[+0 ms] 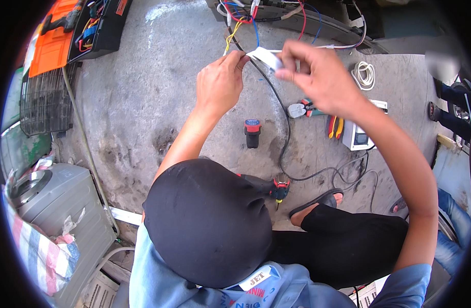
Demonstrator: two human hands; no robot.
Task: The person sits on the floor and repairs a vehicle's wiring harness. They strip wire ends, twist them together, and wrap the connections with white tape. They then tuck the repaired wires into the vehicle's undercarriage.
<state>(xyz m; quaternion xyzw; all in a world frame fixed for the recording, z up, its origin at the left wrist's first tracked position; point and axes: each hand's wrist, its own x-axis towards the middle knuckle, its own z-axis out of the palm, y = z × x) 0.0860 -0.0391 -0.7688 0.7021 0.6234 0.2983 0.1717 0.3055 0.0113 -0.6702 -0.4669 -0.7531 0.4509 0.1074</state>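
Note:
My left hand (pixel 220 82) is closed in a pinch on a thin wire end (pixel 249 53) at the top middle. Beside it, my right hand (pixel 317 77) grips a white strip that looks like electrical tape (pixel 266 58), stretched toward the left fingertips. Motion blurs the right fingers and the strip. Yellow wires (pixel 231 37), a blue wire (pixel 257 33) and a black cable (pixel 266 77) run close by the hands. Beneath the right wrist lie pliers (pixel 299 109) with green-and-red handles.
A red-and-black battery pack (pixel 253 134), a power tool (pixel 280 190), red-yellow handles (pixel 335 127), a white switch box (pixel 356 136) and coiled white cable (pixel 363 75) lie on the concrete. An orange toolbox (pixel 48 51) stands far left, a grey machine (pixel 66 200) nearer. People's legs (pixel 453 102) show at right.

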